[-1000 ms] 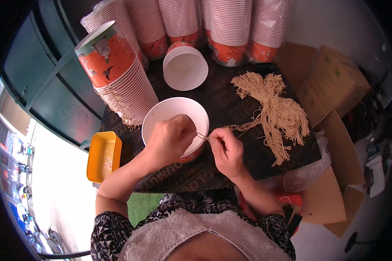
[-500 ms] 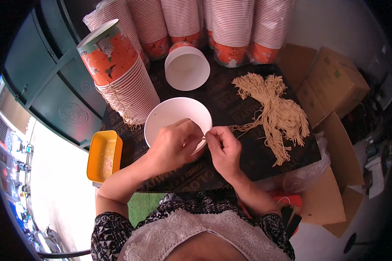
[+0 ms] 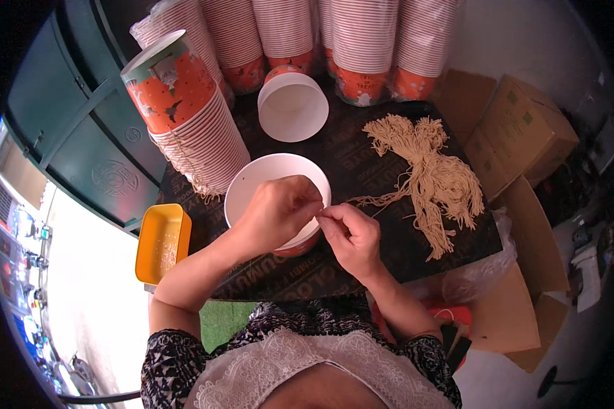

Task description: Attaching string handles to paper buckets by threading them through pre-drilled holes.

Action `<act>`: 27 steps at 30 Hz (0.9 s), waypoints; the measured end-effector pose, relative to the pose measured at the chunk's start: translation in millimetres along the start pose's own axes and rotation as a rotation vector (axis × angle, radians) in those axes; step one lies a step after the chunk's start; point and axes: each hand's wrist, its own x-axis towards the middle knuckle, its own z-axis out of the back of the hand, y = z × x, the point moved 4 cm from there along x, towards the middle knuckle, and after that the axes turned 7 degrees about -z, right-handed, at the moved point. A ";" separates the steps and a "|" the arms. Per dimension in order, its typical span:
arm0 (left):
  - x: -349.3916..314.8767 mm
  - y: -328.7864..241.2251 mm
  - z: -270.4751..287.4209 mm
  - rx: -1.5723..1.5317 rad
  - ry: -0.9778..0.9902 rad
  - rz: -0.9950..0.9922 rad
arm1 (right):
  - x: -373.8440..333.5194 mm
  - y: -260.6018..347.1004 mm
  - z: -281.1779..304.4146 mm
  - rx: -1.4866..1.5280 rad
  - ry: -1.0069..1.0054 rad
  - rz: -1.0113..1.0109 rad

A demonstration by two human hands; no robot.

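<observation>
A paper bucket (image 3: 242,194), white inside with an orange printed outside, stands on the dark table in front of me. Over its opening, near the right rim, my left hand (image 3: 276,213) is closed with its fingertips pinched together. My right hand (image 3: 355,238) is also in a pinch, at the bucket's right rim, its fingertips almost meeting the left ones. Whatever the fingers hold is too small to make out. To the right lies a bundle of beige cords (image 3: 430,163), with a few strands trailing toward my right hand.
Nested buckets with cord loops form a tall stack (image 3: 201,150) at left. Behind, another bucket (image 3: 293,109) shows its white inside before wrapped stacks (image 3: 365,41). A yellow tray (image 3: 143,249) with small bits sits at the left edge; cardboard boxes (image 3: 525,129) stand right.
My left hand has shifted slightly upward, and both hands' fingertips have turned a little over the rim. The bucket has moved slightly. The cord bundle stays in place.
</observation>
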 end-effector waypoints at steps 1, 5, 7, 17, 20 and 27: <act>0.0 2.5 -0.9 -0.021 -0.009 0.027 | -0.4 -2.6 -0.4 0.043 0.008 -0.046; -1.6 8.6 -1.4 -0.064 -0.061 0.076 | -3.4 -13.8 1.4 0.241 0.024 -0.194; -2.3 5.5 -0.8 -0.032 -0.026 0.070 | -6.3 -19.4 -0.1 0.336 0.040 -0.299; -10.2 -19.7 -5.3 0.132 0.013 -0.170 | -8.4 -29.4 -2.3 0.439 0.068 -0.413; -12.9 -16.1 -9.0 0.209 -0.021 -0.213 | -8.3 -25.2 -3.0 0.432 0.046 -0.398; -11.4 -22.8 -12.8 0.313 -0.013 -0.274 | -8.9 -21.3 1.5 0.358 0.008 -0.340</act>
